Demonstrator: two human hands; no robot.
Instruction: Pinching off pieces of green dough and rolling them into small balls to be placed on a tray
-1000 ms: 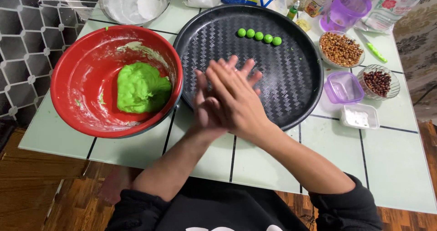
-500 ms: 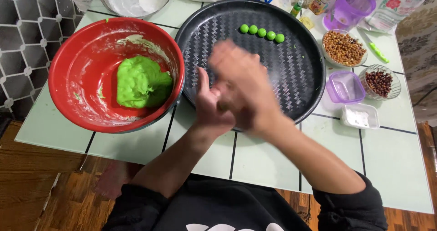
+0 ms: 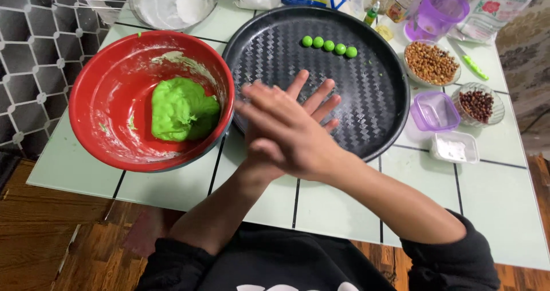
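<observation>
While the right hand (image 3: 286, 136) presses flat over the left hand (image 3: 312, 99), palms together as for rolling, green dough (image 3: 182, 110) sits at nine o'clock.

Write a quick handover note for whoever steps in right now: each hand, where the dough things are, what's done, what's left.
Hands: right hand lies palm-down over left hand, pressed together above the black tray; whatever is between the palms is hidden.
Things: green dough lump sits in the red bowl, left of the tray.
Done: five green balls in a row at the tray's far side.
Left: most of the dough is unshaped; the tray is mostly bare.
</observation>
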